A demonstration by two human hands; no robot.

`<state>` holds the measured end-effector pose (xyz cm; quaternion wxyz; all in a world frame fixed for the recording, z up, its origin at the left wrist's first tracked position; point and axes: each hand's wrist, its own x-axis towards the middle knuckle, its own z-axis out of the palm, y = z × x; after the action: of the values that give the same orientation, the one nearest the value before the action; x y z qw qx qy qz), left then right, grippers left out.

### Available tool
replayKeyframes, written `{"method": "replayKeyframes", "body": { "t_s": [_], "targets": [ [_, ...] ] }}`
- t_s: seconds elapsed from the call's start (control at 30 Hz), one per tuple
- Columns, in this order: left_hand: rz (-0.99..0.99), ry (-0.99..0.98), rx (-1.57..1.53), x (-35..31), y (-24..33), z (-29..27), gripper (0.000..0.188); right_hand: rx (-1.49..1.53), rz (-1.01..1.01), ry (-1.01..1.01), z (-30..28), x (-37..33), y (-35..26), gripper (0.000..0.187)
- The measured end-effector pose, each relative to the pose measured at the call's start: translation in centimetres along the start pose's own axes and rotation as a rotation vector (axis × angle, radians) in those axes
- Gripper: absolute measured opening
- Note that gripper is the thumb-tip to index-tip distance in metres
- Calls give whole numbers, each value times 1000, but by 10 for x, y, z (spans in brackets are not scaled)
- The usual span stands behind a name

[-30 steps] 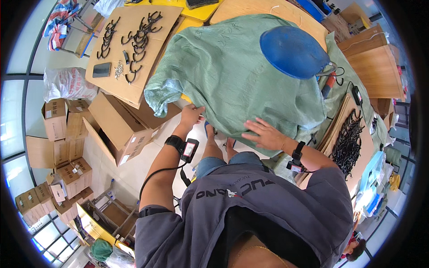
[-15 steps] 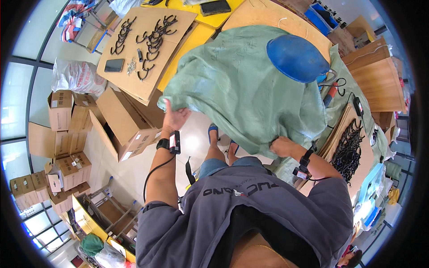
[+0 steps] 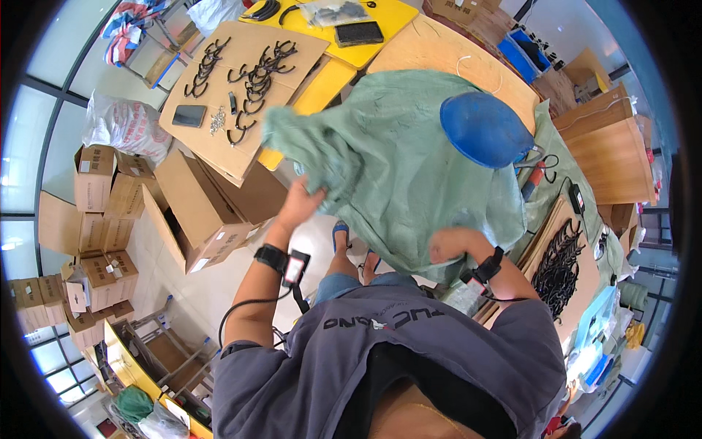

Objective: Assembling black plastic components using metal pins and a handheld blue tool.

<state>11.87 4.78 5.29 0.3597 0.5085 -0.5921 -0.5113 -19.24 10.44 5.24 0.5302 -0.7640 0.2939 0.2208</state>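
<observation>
A large sheet of green woven cloth (image 3: 395,154) spreads in folds in front of me, partly over a wooden tabletop. My left hand (image 3: 301,205) grips its left edge, fingers closed on the fabric. Above that hand, the sheet's left corner is bunched and blurred by motion. At the near right edge, my right hand (image 3: 455,245) is closed in a fist on the cloth. A round blue thing (image 3: 486,130), like a stool seat or a basin, lies over the sheet's far right part. I cannot tell which it is.
Black curved hooks (image 3: 256,77), a phone (image 3: 189,115) and small metal parts (image 3: 218,119) lie on cardboard at left. An opened carton (image 3: 208,201) stands below. To the right, black pieces (image 3: 559,263) are heaped on cardboard, near red-handled pliers (image 3: 536,175).
My left hand has moved right and slightly nearer to me, and the sheet's left corner has swung up and bunched. My right hand has shifted slightly, still on the cloth.
</observation>
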Motion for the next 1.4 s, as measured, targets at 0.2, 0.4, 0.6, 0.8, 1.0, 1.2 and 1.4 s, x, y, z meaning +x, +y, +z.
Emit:
{"method": "replayKeyframes", "body": {
  "t_s": [0.2,0.4,0.6,0.8,1.0,1.2,1.4],
  "targets": [
    [654,-495,799,-21,4,26,21,161,10,1108,-122,25,-45,13],
    [764,-648,964,-31,-25,46,8,-89,-69,1345,-193,116,-24,26],
    [616,-848,1039,-25,-25,48,7,-258,497,1056,-191,161,-30,57],
    [582,-894,1042,-19,-28,44,9,-240,334,929,-182,157,-4,23],
    [792,-675,867,-15,-26,24,9,374,-147,1753,-196,91,-4,10],
    [565,-260,771,-4,-12,-12,29,414,-679,2255,-241,48,4,16],
    [6,429,-58,17,-60,-19,40,699,-498,2011,-288,71,53,36]
  ]
}}
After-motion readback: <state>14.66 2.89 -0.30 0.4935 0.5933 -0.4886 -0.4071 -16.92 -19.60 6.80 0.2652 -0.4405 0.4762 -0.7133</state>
